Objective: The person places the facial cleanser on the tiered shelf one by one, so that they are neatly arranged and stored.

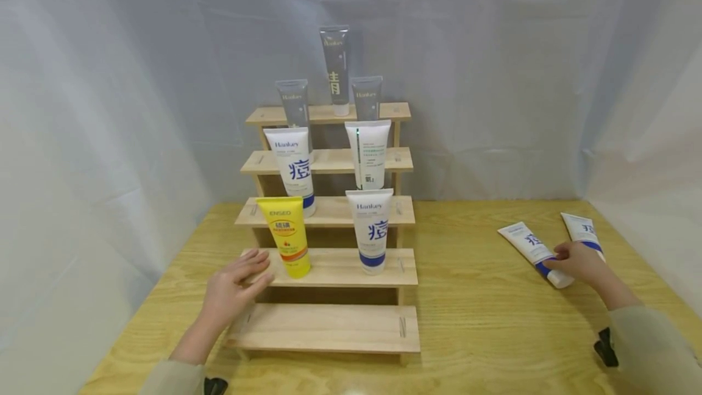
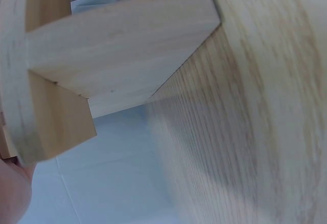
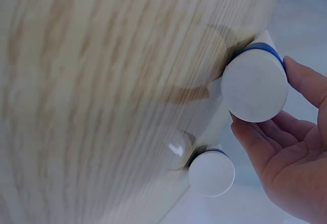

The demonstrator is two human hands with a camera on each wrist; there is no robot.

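My right hand (image 1: pixel 584 264) pinches a white squeeze tube (image 1: pixel 525 241) near its cap end, between thumb and fingers. This tube has a blue band and lies on the table. Its round white cap (image 3: pixel 254 86) faces the right wrist camera. Another white tube (image 1: pixel 580 226) lies just to its right, partly behind the hand. At the left end of the wooden tiered rack (image 1: pixel 323 329), my left hand (image 1: pixel 233 288) rests by the fourth step from the top, fingers extended. Beside its fingertips stands a yellow tube (image 1: pixel 287 239). The left wrist view shows mostly the rack's side panel (image 2: pixel 122 40).
On the rack's steps stand white tubes (image 1: pixel 370 224) and grey tubes (image 1: pixel 336 66), all on their caps. The lowest step holds nothing. Pale curtains (image 1: pixel 482 78) hang behind and beside the wood-grain table (image 1: pixel 466 322).
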